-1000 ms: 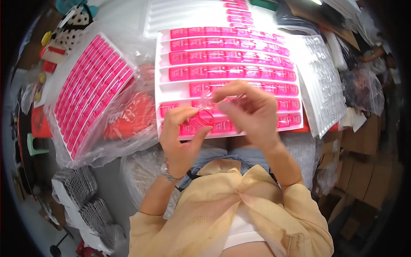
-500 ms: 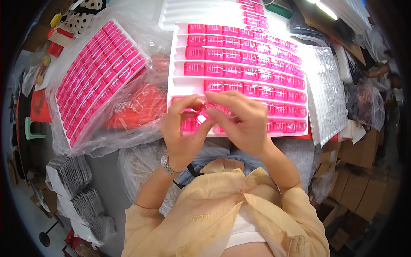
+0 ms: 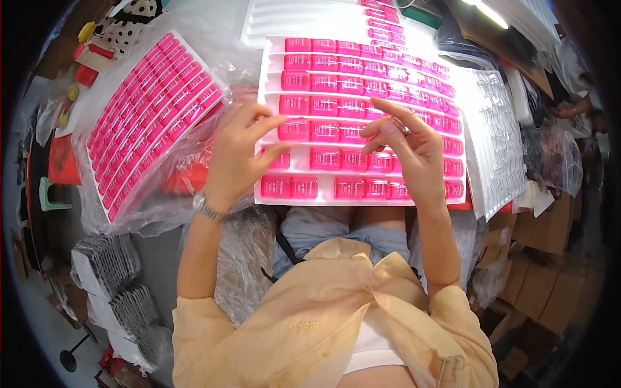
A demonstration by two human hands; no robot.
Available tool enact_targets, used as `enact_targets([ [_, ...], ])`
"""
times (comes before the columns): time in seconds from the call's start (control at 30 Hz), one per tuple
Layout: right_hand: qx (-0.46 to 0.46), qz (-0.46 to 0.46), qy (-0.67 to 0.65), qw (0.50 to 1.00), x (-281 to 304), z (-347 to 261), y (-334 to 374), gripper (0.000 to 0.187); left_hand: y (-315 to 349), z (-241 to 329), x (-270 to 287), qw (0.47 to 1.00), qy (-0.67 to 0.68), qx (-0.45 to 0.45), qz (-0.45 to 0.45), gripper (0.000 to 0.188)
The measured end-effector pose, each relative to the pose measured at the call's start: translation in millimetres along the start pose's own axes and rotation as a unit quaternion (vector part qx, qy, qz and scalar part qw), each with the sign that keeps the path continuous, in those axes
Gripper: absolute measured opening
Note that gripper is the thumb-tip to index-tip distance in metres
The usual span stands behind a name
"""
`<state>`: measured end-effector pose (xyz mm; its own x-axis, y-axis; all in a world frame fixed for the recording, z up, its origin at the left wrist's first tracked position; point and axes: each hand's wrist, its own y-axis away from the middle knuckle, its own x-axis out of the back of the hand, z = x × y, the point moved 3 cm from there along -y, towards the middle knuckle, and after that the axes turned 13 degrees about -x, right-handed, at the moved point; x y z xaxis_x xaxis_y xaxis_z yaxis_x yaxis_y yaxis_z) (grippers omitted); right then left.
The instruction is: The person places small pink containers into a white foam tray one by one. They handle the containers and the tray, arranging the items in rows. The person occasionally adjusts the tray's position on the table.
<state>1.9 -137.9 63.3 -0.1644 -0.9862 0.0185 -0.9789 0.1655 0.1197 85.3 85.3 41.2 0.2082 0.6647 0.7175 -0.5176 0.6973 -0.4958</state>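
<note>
Several rows of small glossy pink bottles (image 3: 323,130) with white print lie in a white tray (image 3: 299,169) in front of me. My left hand (image 3: 238,150) is at the tray's left edge, thumb and fingers apart and empty, its fingertips close to the pink bottle (image 3: 293,130) at the left end of the fifth row. Over the right part of the same rows hovers my right hand (image 3: 414,145), its fingers bent but apart, with nothing visible in them. White gaps show in the two nearest rows, near their left ends.
A second tray of pink bottles (image 3: 152,119) lies tilted on clear plastic wrap (image 3: 239,58) at the left. Stacked trays of clear pieces (image 3: 495,139) stand at the right. Further off are more pink bottles (image 3: 386,22), cardboard boxes (image 3: 533,281) and a green stool (image 3: 52,194).
My hands have moved apart from a pink bottle they held together over the near rows. The fifth row's left end, bare before, now has a pink bottle in it.
</note>
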Motion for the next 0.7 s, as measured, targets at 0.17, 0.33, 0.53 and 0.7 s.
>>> enact_targets([
  [0.17,0.06,0.045,-0.012,0.997,-28,4,1,0.037,28,9,7,0.996,-0.082,-0.005,-0.026,0.033],
  [0.33,0.117,0.048,0.087,0.988,-71,19,9,0.043,28,39,-13,0.961,0.193,0.137,0.145,0.032],
  [0.53,0.164,-0.06,0.296,0.939,-35,2,31,0.07,27,36,-15,0.976,0.107,0.114,0.151,0.031],
  [0.7,0.061,0.395,0.372,0.838,193,7,-10,0.022,22,23,-16,0.998,0.011,0.063,-0.005,0.029],
])
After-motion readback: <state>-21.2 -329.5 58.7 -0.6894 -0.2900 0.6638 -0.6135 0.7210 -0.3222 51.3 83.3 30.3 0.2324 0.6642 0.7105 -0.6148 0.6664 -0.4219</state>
